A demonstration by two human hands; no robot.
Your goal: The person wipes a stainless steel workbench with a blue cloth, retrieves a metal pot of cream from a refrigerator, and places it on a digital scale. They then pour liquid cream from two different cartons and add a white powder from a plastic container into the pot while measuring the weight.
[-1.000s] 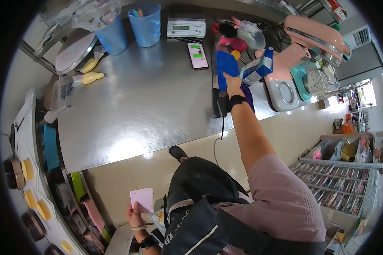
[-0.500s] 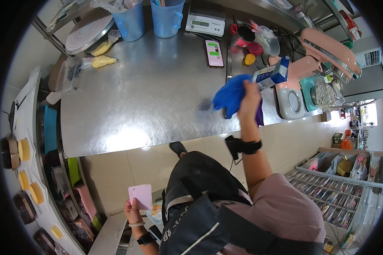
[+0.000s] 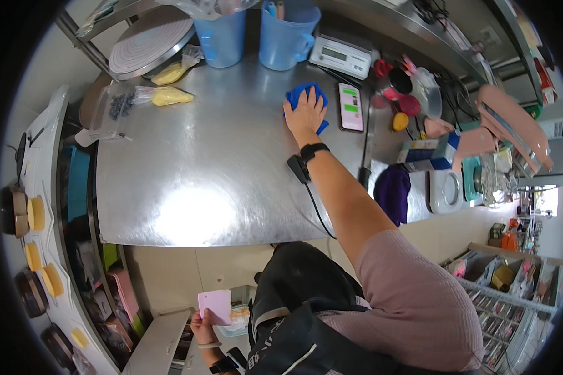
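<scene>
My right hand (image 3: pixel 306 117) holds a bunched blue cloth (image 3: pixel 292 97) down against the steel table (image 3: pixel 231 156), its fingers spread over the top. The cloth lies just left of a phone (image 3: pixel 351 107) with a lit screen. Down at the lower left, below the table's front edge, my left hand (image 3: pixel 203 330) is closed on a pink dough scraper (image 3: pixel 215 307), a flat plate with a small hole. Behind the scraper is a clear container (image 3: pixel 239 331) with pale yellow pieces inside. A purple cloth (image 3: pixel 392 194) hangs over the table edge at the right.
Two blue jugs (image 3: pixel 222 40) and a kitchen scale (image 3: pixel 343 56) stand at the back. Yellow-filled piping bags (image 3: pixel 171 96), a clear box of dark berries (image 3: pixel 109 119) and a turntable (image 3: pixel 150 44) are at left. A pink stand mixer (image 3: pixel 507 125) and a blue-and-white carton (image 3: pixel 428 153) stand right.
My right hand has moved left and farther away with the blue cloth, from in the air by the carton down onto the table. My left hand still holds the scraper low at left.
</scene>
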